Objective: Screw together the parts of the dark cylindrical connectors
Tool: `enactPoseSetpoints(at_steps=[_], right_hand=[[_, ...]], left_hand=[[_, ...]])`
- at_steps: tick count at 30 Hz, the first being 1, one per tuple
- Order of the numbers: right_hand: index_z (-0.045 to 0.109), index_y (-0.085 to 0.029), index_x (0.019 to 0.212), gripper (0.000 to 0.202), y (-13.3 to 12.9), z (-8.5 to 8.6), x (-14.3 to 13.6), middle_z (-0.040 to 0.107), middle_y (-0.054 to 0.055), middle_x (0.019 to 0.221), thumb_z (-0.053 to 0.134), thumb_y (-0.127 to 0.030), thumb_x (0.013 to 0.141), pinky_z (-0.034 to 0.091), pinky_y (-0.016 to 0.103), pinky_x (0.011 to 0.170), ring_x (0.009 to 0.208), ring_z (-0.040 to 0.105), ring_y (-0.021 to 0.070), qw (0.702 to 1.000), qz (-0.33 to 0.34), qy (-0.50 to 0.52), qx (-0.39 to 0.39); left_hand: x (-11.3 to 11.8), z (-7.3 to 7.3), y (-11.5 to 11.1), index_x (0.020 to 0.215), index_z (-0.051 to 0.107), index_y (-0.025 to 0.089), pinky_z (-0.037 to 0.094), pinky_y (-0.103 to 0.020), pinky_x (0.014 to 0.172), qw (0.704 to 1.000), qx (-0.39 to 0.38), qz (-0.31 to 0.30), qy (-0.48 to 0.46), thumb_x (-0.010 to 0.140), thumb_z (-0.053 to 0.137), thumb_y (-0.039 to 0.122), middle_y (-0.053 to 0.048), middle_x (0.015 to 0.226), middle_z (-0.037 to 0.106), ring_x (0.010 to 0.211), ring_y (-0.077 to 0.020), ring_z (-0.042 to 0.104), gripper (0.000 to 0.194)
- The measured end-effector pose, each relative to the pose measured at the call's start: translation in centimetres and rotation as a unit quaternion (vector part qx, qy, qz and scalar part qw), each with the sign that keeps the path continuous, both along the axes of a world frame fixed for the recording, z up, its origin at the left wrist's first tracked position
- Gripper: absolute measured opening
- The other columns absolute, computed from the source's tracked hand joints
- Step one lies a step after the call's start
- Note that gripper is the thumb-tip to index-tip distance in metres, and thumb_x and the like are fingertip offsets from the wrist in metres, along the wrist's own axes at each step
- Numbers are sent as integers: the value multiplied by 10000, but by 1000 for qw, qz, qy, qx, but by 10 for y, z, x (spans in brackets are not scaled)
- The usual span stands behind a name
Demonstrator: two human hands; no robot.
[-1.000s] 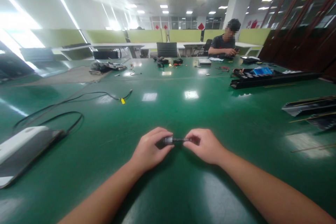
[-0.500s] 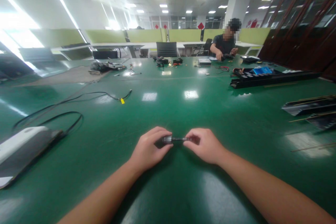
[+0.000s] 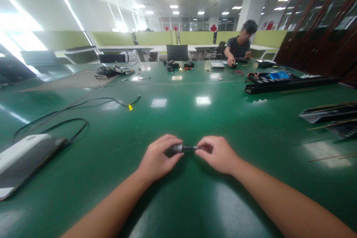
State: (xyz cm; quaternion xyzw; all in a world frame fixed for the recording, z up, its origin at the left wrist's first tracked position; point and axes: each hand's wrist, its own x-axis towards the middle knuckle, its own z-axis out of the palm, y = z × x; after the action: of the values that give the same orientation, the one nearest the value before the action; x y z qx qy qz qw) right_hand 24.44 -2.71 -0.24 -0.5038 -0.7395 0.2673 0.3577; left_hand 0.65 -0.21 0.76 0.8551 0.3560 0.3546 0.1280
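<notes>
Close above the green tabletop, a small dark cylinder with a silvery end is pinched between the thumb and fingers of my left hand. From that end a thin dark rod runs to the right. My right hand has its fingertips closed on the rod's far end, which they mostly hide. The piece lies roughly level across the small gap between my hands. Its exact kind is too small to make out.
At the left lies a white and dark flat device with a black cable. Another cable bears a yellow tag. Black channels with thin rods lie at right. Across the table a person handles dark parts.
My hands and the piece between them have hardly moved. Across the table, the person's hand has shifted slightly to the left and down.
</notes>
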Motion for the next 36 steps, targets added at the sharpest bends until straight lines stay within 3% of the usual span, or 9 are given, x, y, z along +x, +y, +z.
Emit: enactPoseSetpoints(at_steps=[19,24,27,31,36], right_hand=[[721,-196,817,64,0,3,3,698,6,721,694,-254,809,426,251,620,643,605,143,1000,-11,-9,0],[723,-193,832,164,7,1,8,717,28,748,645,-336,852,443,266,652,677,636,163,997,-77,-1,-16],[701,-180,810,262,11,-2,10,707,28,728,576,-392,901,435,257,635,664,633,160,995,-87,19,-35],[643,-179,734,361,12,-3,10,669,10,670,476,-408,958,417,240,623,631,616,141,996,-72,30,-39],[626,-183,741,339,9,0,7,661,4,675,476,-395,959,408,237,620,629,609,136,996,-62,38,-51]], left_hand=[[0,4,-1,1024,693,210,533,-292,827,1000,9,9,-6,812,712,234,-53,998,690,913,-169,646,214],[-2,10,-1,1004,672,186,529,-348,840,996,16,81,-30,805,725,333,-66,977,689,914,-205,643,253],[-1,8,2,1068,655,179,537,-372,853,988,-38,129,-75,825,696,407,-70,992,700,894,-212,657,336],[0,7,8,1241,595,154,519,-408,985,962,-158,123,-188,880,618,442,-113,1157,685,1039,-232,665,463],[-9,32,0,1157,614,148,531,-426,1008,939,-191,108,-264,805,718,444,-126,1157,691,1055,-253,675,472]])
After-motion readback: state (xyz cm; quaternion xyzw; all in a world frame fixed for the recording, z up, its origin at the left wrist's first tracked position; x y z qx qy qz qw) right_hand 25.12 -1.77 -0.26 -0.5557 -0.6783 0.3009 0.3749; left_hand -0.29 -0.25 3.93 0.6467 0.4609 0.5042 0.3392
